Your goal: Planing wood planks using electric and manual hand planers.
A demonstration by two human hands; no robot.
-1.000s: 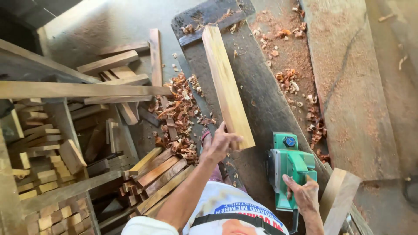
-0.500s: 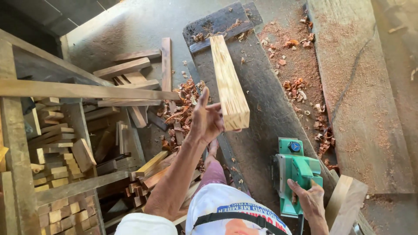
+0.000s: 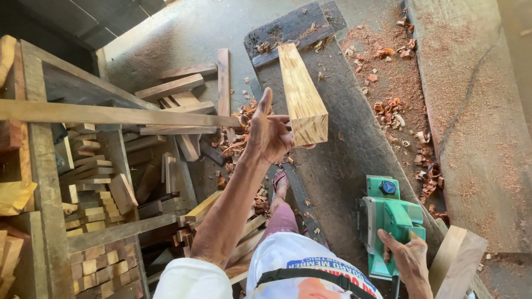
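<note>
My left hand (image 3: 270, 134) holds the near end of a long pale wooden block (image 3: 302, 94), raised off the dark workbench plank (image 3: 354, 149). The index finger sticks up, and the other fingers and thumb wrap the block's left side and underside. The block's far end rests near the bench's far edge. My right hand (image 3: 407, 260) grips the handle of a green electric planer (image 3: 388, 213), which sits on the near part of the bench.
Reddish wood shavings (image 3: 396, 108) litter the bench and the wide plank (image 3: 471, 111) to the right. A wooden frame (image 3: 50, 182) filled with stacked offcuts stands at the left, with loose boards (image 3: 183, 88) on the floor. Another pale block end (image 3: 457, 266) lies by the planer.
My left hand has lifted the near end of the wooden block up off the bench, tilting it. My right hand has stayed on the planer.
</note>
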